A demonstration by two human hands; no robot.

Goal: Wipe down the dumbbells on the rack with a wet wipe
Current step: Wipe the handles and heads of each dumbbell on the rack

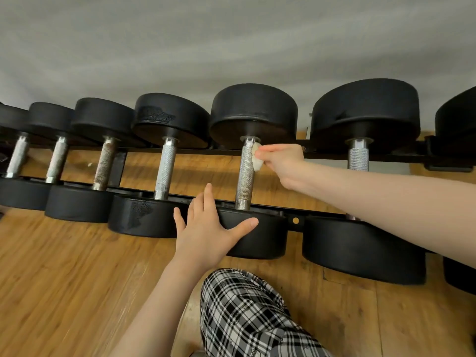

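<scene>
Several black dumbbells with knurled metal handles lie side by side on a low black rack (322, 153). My right hand (283, 163) pinches a crumpled whitish wet wipe (257, 157) and presses it against the upper right side of the handle (246, 173) of the middle dumbbell. My left hand (206, 228) lies flat with fingers spread on that dumbbell's near head (262, 240), thumb along its top edge. The far head (253, 112) of the same dumbbell rests against the back rail.
A neighbouring dumbbell (164, 168) sits to the left and a larger one (360, 155) to the right. A rusty handle (104, 163) shows further left. Wooden floor (64, 266) runs under the rack, a grey wall (231, 42) behind. My knee in checked trousers (247, 313) is at the bottom.
</scene>
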